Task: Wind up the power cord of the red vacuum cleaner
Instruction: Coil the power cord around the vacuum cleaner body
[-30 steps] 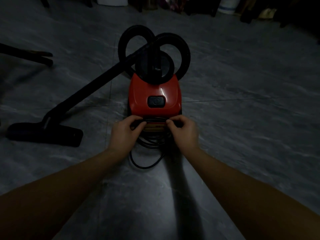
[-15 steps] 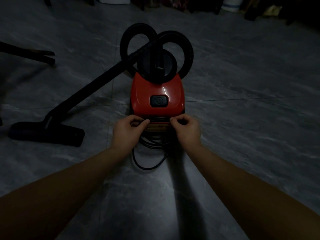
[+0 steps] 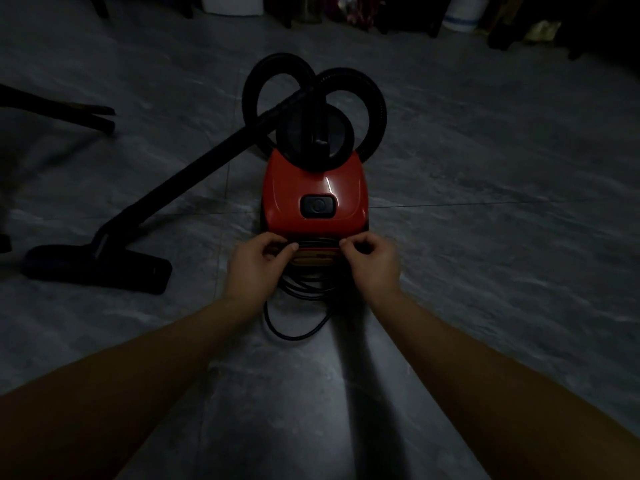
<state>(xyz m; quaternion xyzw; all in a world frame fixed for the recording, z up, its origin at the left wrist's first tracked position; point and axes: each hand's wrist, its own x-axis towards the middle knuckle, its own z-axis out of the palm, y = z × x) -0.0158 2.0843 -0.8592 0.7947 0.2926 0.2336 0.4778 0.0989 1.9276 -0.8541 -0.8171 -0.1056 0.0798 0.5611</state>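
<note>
Currently mid-wind, probably late in it. The red vacuum cleaner (image 3: 313,188) sits mid-view on the grey tiled floor (image 3: 485,271), rear end toward the person, and both hands work at that rear. The left hand (image 3: 258,259) is curled, with thumb and forefinger pinching the power cord (image 3: 306,291) at the left rear corner. The right hand (image 3: 372,261) is curled the same way and pinches it at the right corner, so a strand runs between them across the rear edge. Several turns are bunched just below the hands, and one slack loop lies on the floor nearer the person. The plug is not visible. The next move likely calls for seating this strand snugly, then picking up the slack loop and laying it round without letting the earlier turns slip. The cord is thin, black and limp, and hard to trace in the dim light. The vacuum has a glossy red shell with a black button (image 3: 318,206) on top. Its black hose (image 3: 346,77) is looped at the far end, and the wand (image 3: 194,168) runs left to the floor head (image 3: 97,268).
</note>
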